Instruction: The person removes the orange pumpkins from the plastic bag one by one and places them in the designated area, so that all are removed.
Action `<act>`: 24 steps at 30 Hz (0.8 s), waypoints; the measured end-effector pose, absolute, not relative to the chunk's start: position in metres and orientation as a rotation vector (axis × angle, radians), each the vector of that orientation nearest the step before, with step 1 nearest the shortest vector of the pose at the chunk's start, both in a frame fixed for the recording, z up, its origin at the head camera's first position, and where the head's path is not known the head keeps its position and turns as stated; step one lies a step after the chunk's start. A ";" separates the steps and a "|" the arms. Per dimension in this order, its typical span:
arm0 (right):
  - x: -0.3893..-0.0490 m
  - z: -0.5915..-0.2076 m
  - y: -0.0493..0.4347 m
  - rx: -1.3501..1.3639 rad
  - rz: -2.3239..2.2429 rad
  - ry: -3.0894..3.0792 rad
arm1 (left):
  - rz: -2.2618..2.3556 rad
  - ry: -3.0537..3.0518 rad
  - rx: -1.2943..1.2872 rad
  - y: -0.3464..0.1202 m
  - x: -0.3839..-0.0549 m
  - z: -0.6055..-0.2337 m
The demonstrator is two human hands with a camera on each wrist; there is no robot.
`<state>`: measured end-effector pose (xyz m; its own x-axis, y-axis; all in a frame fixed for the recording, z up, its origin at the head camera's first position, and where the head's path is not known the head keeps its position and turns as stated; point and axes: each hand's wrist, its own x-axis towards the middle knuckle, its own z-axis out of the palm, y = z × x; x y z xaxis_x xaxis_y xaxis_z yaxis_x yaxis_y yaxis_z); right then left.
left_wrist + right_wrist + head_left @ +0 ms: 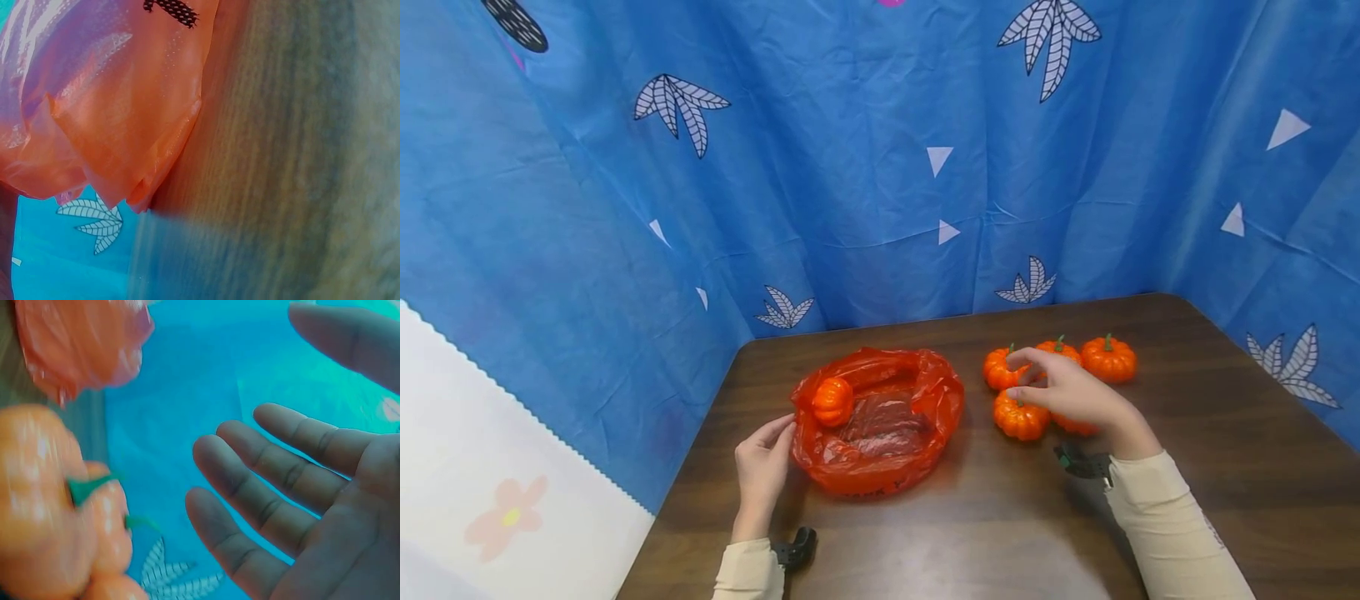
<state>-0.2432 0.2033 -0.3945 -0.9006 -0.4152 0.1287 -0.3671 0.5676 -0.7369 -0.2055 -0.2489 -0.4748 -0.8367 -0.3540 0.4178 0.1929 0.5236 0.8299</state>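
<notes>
A red plastic bag lies opened wide on the table, with one small orange pumpkin inside at its left. My left hand pinches the bag's left rim between thumb and fingers; the bag's crumpled side fills much of the left wrist view. Over a cluster of small pumpkins to the right hovers my right hand, fingers spread and nothing in them. Beneath its fingertips is the front pumpkin. Another pumpkin is mostly hidden under that hand. In the right wrist view, a green-stemmed pumpkin sits beside the fingers.
Behind the front pumpkin stand more pumpkins, among them a left one and a far right one. The brown wooden table ends at a blue patterned curtain along its back and sides.
</notes>
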 end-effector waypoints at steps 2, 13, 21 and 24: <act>-0.246 -0.396 0.196 -0.690 -1.257 2.709 | -1.312 -2.212 0.130 -0.248 -0.205 -0.475; -0.268 -0.385 0.121 -0.801 -1.244 2.703 | -1.316 -2.225 0.154 -0.248 -0.205 -0.474; -0.283 -0.384 0.077 -0.880 -1.278 2.589 | -1.311 -2.238 0.157 -0.249 -0.204 -0.476; -0.289 -0.386 0.065 -0.908 -1.300 2.549 | -1.304 -2.229 0.135 -0.249 -0.205 -0.475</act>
<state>-0.2886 0.0650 -0.3863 -0.8083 -0.5714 0.1422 -0.4507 0.4449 -0.7739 -0.2051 -0.2487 -0.4746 -0.8446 -0.3490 0.4060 0.1831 0.5244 0.8316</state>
